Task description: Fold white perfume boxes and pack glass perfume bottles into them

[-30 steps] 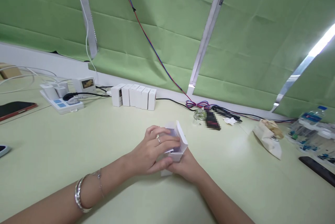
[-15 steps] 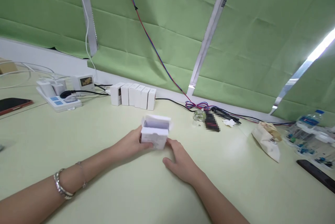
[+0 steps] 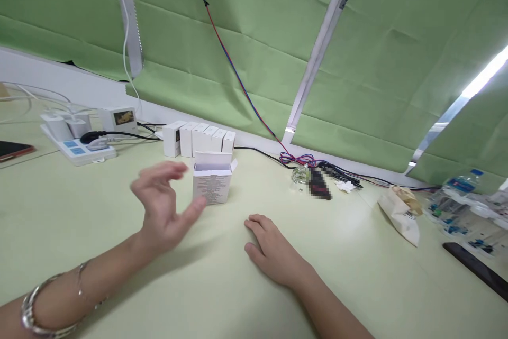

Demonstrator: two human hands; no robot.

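Note:
An open white carton (image 3: 211, 186) stands upright on the pale table, its top flap raised and small print on its front. My left hand (image 3: 162, 204) is lifted to the left of the carton, thumb and fingers spread apart with nothing between them. The thumb tip overlaps the carton's lower corner in view; whether it touches I cannot tell. My right hand (image 3: 273, 252) rests on the table (image 3: 222, 281) to the right, fingers loosely stretched, holding nothing.
A row of several white boxes (image 3: 198, 139) stands behind the carton. A power strip (image 3: 79, 149) with plugs sits at left. Bundled cables (image 3: 297, 159), a white pouch (image 3: 399, 217), a water bottle (image 3: 464, 183) and a dark phone-like object (image 3: 476, 265) lie to the right.
My left hand has let go of the carton and moved left, opening. The carton now stands upright, further left and back. My right hand has moved little and is apart from the carton.

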